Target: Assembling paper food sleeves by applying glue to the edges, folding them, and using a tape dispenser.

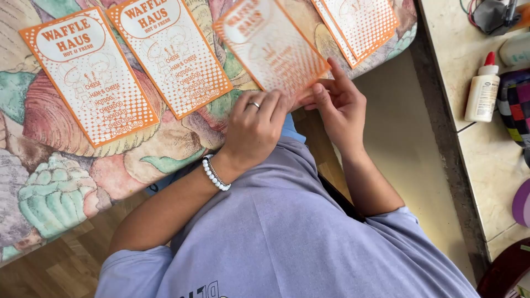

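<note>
While seen from above, from a head-worn camera: two bare hands meeting at the lower edge of an orange-and-white printed card [270, 47]. Left hand [255, 129], with a ring on one finger and a white beaded bracelet [215, 173] at the wrist, curled with fingers pressed against the card's bottom corner. Right hand [339, 107] just beside it, touching the left, thumb and fingers pinching the same lower edge, index finger stretched up along the card's right side. Card held tilted, lifted slightly off the surface, blurred in the picture.

Below the card, a table covered by a cloth [55, 165] printed with large seashells in pink, green and cream. Flat on the cloth, to the left of the held card, two more cards of the same design: one [88, 74] at far left, another [168, 55] between it and the held one, both angled the same way and close but apart. At upper right, a small stack of similar cards [364, 25], partly cut off by the top edge.

Lavender short-sleeved shirt [287, 232] filling the lower middle. Wooden floor [61, 265] at bottom left. Along the right side, a pale stone-like ledge [486, 154] carrying a white glue bottle with a red tip [482, 91], standing upright, well apart from the hands.
</note>
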